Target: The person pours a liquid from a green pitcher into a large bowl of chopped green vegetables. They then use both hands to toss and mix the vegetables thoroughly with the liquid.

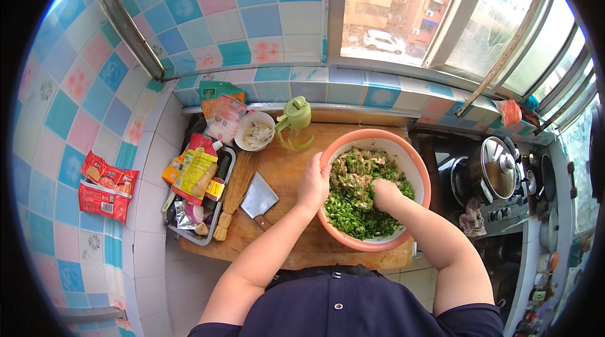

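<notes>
Head view | left hand [313, 181] clasps pink bowl [413, 154] rim, frame centre | right hand [384, 193] buried in green filling [353, 211], grip hidden, cannot tell | bowl between both arms.

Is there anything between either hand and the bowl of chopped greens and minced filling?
Nothing visible. The left hand already grips the rim of the orange bowl, and the right hand is down in the filling itself. The cleaver lies on the wooden board to the left, clear of both.

Two bowls [375, 192] [255, 131] — one cleaver [258, 199]
</notes>
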### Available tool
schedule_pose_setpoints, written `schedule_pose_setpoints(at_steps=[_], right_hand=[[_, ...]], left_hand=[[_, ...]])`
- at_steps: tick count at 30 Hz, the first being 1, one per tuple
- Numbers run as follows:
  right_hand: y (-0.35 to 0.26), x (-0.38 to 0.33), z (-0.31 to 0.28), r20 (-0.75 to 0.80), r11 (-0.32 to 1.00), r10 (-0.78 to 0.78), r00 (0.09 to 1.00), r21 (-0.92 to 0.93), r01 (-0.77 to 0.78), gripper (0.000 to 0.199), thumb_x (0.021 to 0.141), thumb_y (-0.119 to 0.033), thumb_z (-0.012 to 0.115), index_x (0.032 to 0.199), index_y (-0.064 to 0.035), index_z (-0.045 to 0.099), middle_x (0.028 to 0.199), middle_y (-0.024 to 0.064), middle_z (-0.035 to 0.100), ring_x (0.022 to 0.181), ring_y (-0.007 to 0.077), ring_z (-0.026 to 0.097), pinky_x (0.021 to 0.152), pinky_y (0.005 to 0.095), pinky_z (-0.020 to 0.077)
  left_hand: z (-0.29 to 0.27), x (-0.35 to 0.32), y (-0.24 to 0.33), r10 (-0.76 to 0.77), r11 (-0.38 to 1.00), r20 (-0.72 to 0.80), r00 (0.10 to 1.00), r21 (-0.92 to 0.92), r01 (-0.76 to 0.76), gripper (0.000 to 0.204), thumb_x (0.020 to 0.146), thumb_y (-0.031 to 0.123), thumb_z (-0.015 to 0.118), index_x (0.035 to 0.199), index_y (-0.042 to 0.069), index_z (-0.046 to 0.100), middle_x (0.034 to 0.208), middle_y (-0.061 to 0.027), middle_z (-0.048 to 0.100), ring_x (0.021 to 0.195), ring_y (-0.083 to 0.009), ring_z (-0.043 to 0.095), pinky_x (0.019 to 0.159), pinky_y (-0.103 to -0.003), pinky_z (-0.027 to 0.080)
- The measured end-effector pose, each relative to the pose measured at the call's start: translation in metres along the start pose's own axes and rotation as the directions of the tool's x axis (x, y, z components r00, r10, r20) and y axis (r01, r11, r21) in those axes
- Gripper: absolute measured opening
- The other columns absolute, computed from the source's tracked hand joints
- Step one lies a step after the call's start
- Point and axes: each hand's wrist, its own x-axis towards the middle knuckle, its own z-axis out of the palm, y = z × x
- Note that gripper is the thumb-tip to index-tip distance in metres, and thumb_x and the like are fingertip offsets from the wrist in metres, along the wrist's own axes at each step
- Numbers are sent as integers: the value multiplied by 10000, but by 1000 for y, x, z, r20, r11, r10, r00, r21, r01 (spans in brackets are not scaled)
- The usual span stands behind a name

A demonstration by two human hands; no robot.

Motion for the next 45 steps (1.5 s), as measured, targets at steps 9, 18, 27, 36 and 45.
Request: schedule_pose_setpoints(at_steps=[9,18,27,36,45], right_hand=[[-2,-44,-63,125,978,-156,980,158,135,612,693,-319,714,1171,-16,481,959,255,591,957,378,573,831,426,465],[30,50,-82,402,824,231,886,404,-398,894,779,-609,599,1442,-107,273,1451,126,312,1295,284,357,999,403,385],[6,105,-48,520,883,-35,853,416,-217,1050,661,-755,574,1381,-21,364,1444,164,331,1309,306,344,1065,445,294],[-21,-40,-75,468,842,-256,846,-322,433,604,655,-335,700,1187,-78,577,1351,187,346,1236,336,410,1038,539,266],[-7,-7,-11,143,900,-286,947,-299,317,118,661,-111,625,760,-72,675,788,120,634,870,269,626,840,459,461]], left_hand=[[1,2,-4,3,998,-9,1000,63,-2,364,901,210,528,1223,56,461,1121,-181,570,984,-377,562,804,-444,459],[1,0,4,18,998,-16,1000,68,-17,331,907,204,518,1198,51,484,1082,-175,580,972,-376,564,790,-441,462],[2,1,1,-17,999,-58,998,26,19,326,904,222,537,1184,58,503,1098,-171,583,964,-365,576,785,-428,465],[0,0,0,-68,996,-50,996,-63,65,334,915,214,529,1213,67,493,1096,-152,587,950,-329,592,784,-403,469],[-1,-2,3,-11,999,-39,999,-54,9,338,920,198,511,1228,61,485,1097,-144,581,953,-320,586,798,-401,464]])
